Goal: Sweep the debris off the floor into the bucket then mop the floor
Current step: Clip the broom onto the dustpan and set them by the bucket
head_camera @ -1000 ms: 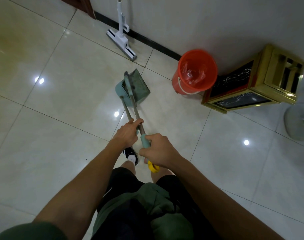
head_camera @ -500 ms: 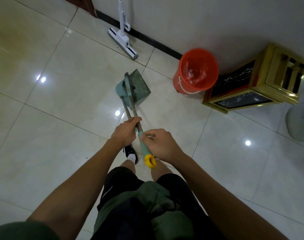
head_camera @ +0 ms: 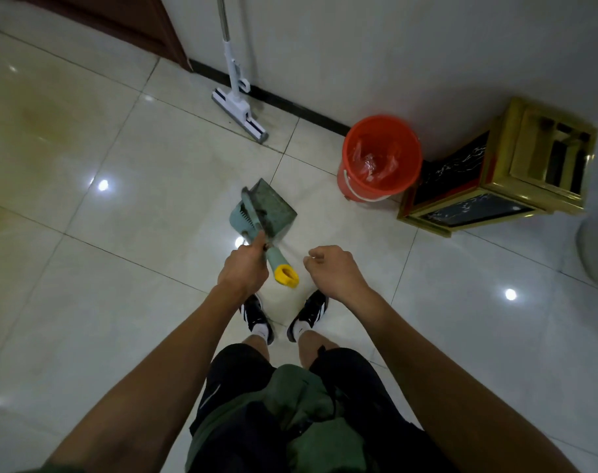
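My left hand [head_camera: 244, 269] is closed around the handles of a teal broom and dustpan set [head_camera: 263, 211], whose pan and brush head rest on the tiled floor in front of my feet. The handle's yellow end cap [head_camera: 286, 275] sticks out beside that hand. My right hand [head_camera: 333, 269] hovers to the right of the handle, fingers loosely curled, holding nothing. An orange bucket [head_camera: 381, 131] lined with a clear bag stands against the wall, to the right beyond the dustpan. A white flat mop [head_camera: 240, 110] leans on the wall at the back.
A gold-framed cabinet [head_camera: 502, 172] lies on its side right of the bucket. A dark wooden door [head_camera: 120, 25] is at the back left. A grey round base [head_camera: 597, 247] shows at the right edge. Glossy tiles [head_camera: 86, 268] spread to the left.
My right hand has let go of the handle and moved off to the right. My left hand alone holds the broom and dustpan. The view has tilted and both feet show.
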Tool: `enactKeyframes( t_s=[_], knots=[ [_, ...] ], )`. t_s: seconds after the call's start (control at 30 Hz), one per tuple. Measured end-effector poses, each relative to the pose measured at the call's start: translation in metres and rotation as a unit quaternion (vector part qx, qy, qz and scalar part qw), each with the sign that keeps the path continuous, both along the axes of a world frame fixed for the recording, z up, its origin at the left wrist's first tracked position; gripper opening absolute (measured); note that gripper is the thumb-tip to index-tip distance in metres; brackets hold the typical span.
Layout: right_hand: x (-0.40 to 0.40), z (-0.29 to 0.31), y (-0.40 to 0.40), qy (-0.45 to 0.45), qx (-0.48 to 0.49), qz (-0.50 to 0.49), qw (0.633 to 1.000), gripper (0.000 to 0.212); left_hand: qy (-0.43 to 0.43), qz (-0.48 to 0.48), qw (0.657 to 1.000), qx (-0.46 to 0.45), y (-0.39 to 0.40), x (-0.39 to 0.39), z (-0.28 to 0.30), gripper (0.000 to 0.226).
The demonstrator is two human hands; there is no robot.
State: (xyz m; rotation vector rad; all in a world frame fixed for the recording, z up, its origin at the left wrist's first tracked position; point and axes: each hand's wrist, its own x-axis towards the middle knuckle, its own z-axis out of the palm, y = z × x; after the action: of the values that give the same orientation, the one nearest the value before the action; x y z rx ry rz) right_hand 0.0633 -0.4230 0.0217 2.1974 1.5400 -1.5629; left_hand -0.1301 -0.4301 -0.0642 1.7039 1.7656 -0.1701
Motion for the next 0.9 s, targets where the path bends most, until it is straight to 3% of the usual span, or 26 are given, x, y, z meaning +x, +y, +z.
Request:
enactKeyframes(
  t_s=[0.1,0.23,0.9],
  knots=[
    [0.019,-0.002,0.009,0.002,-0.010,0.010,1.000,0.045,-0.016,0.091,0.996,-0.001,0.016,0.005,0.004,0.053],
    [0.041,0.002,0.024,0.016,-0.006,0.008,1.000,0.044,0.015,0.086,0.996,0.006,0.041,0.015,0.011,0.023],
    [0.041,-0.002,0.194,-0.032,0.016,0.011,0.999,0.022,-0.050,0.128,0.990,0.039,0.220,0.026,0.039,0.030]
  ],
)
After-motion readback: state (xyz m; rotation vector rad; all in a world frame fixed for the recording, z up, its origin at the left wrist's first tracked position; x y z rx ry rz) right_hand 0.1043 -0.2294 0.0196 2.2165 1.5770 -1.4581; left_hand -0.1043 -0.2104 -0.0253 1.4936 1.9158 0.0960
